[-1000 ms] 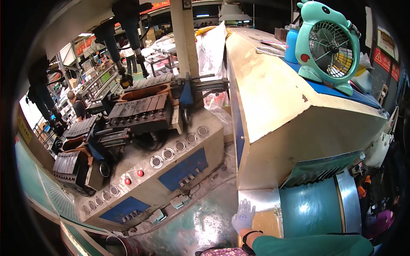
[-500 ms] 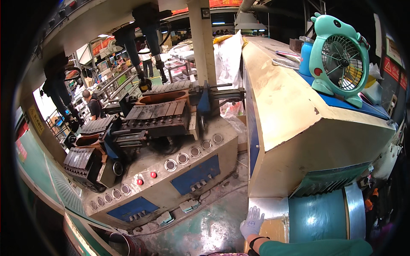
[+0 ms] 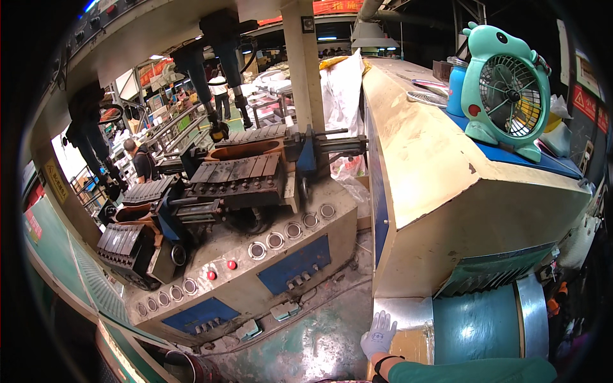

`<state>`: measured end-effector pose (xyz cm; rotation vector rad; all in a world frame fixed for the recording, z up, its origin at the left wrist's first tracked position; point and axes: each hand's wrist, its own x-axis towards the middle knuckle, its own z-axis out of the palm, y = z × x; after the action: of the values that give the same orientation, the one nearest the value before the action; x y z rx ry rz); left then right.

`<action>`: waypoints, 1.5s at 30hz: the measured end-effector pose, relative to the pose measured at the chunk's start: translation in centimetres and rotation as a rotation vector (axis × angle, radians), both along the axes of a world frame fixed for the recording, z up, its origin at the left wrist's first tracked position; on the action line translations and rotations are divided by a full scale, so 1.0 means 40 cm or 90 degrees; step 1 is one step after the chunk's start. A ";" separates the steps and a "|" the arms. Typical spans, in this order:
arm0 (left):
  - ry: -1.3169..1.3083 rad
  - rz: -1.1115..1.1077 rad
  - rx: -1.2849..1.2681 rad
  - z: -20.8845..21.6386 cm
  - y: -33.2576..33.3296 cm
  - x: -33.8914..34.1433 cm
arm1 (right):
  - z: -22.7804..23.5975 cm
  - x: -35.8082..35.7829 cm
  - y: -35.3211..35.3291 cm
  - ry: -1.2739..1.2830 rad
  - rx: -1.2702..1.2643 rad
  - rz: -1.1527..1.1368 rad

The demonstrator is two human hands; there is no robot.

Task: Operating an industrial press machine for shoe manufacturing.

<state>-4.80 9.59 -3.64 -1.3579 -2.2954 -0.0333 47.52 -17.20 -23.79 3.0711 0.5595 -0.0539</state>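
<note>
My right hand (image 3: 379, 334), in a pale grey glove, lies flat with its fingers stretched out and holds nothing. It rests at the left front corner of a large beige machine housing (image 3: 440, 210). Its fingertips reach a shiny metal plate (image 3: 405, 307), and a tan, tape-covered panel (image 3: 414, 345) is right beside the palm. To the right of the hand, a teal conveyor belt (image 3: 476, 325) runs out from under dark strip curtains (image 3: 495, 271). A green sleeve covers my right arm, with a dark band at the wrist. My left hand is out of view.
On the housing stand a green animal-shaped fan (image 3: 511, 92) and a blue bottle (image 3: 456, 86). At left is a machine with clamped moulds (image 3: 239, 172), round gauges and red buttons (image 3: 232, 264). A person (image 3: 142, 159) is behind it. A bin (image 3: 182, 365) sits at lower left.
The view has shifted very slightly. My right hand stays flat in the same place, and the machines have not changed.
</note>
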 end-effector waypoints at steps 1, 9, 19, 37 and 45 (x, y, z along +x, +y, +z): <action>-0.003 0.005 -0.005 0.007 -0.001 0.005 | -0.002 0.000 0.000 0.000 0.006 0.001; 0.010 0.012 -0.011 0.032 -0.017 0.033 | -0.004 -0.001 -0.004 -0.011 0.027 -0.002; 0.024 0.002 0.032 0.000 -0.004 0.004 | 0.001 0.000 0.001 -0.016 0.047 0.005; 0.028 0.019 0.024 0.056 -0.030 0.055 | -0.046 0.002 -0.013 -0.054 0.035 0.017; 0.054 0.014 0.030 0.037 -0.020 0.045 | -0.034 -0.001 -0.008 -0.026 0.062 0.009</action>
<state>-2.98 8.78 -2.17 -1.2859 -2.2251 -0.0210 47.47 -17.54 -25.14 3.1530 0.5994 0.0360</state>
